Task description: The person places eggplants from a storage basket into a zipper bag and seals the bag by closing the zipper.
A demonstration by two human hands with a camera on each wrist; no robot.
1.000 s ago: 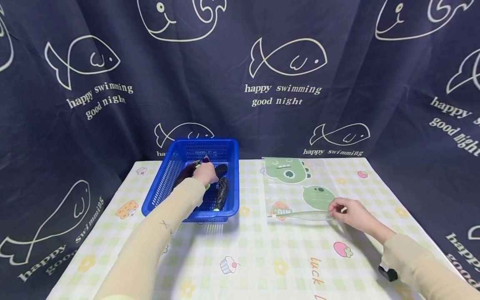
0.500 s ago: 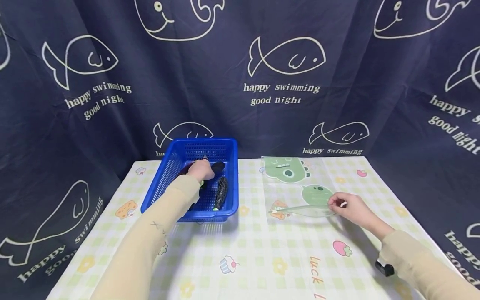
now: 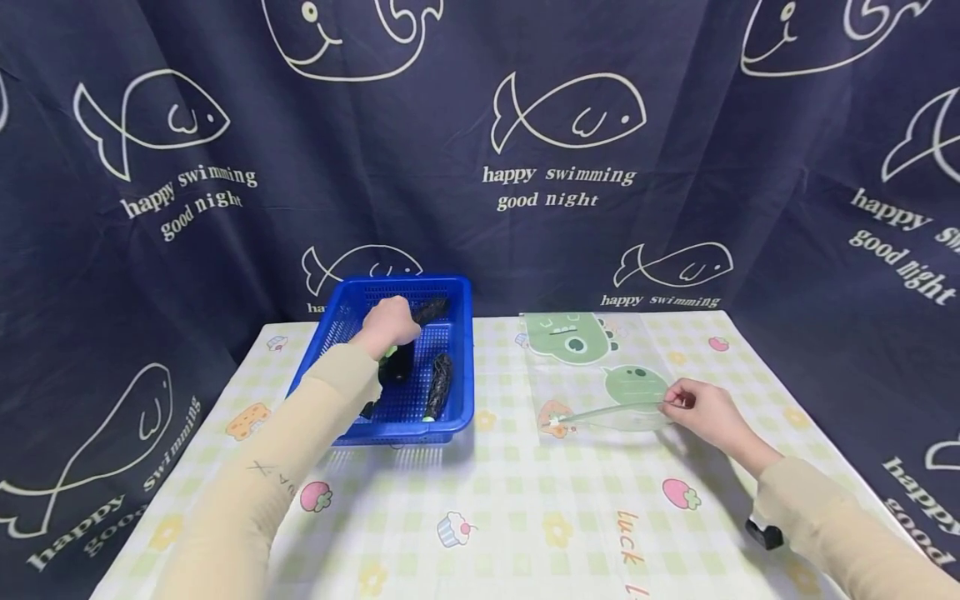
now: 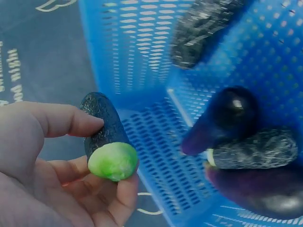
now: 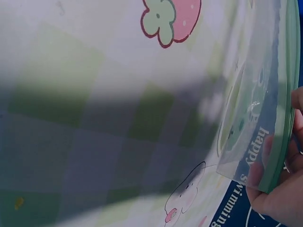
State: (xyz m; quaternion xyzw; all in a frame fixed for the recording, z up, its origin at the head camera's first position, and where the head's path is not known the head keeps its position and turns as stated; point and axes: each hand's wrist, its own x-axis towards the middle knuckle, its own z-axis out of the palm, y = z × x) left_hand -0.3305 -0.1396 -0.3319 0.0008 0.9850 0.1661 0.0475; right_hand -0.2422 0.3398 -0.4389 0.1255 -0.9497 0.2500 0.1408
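Observation:
My left hand is over the blue basket and grips a dark, wrinkled cucumber between thumb and fingers, its light green end facing the left wrist camera. Inside the basket lie another cucumber between two glossy purple eggplants, plus a further dark wrinkled cucumber along the right side. Over at the right, my right hand pinches the green zip edge of a clear plastic bag printed with green dinosaur figures. That edge is lifted, while the bag's far part lies flat on the table.
A checked cloth with fruit and cake prints covers the table. Behind it hangs a dark blue fish-patterned curtain. The basket stands at the back left, with the bag a short way to its right.
My left hand has risen from low in the basket and shifted slightly left, bringing the cucumber up. The right hand has lifted the bag's zip edge a little.

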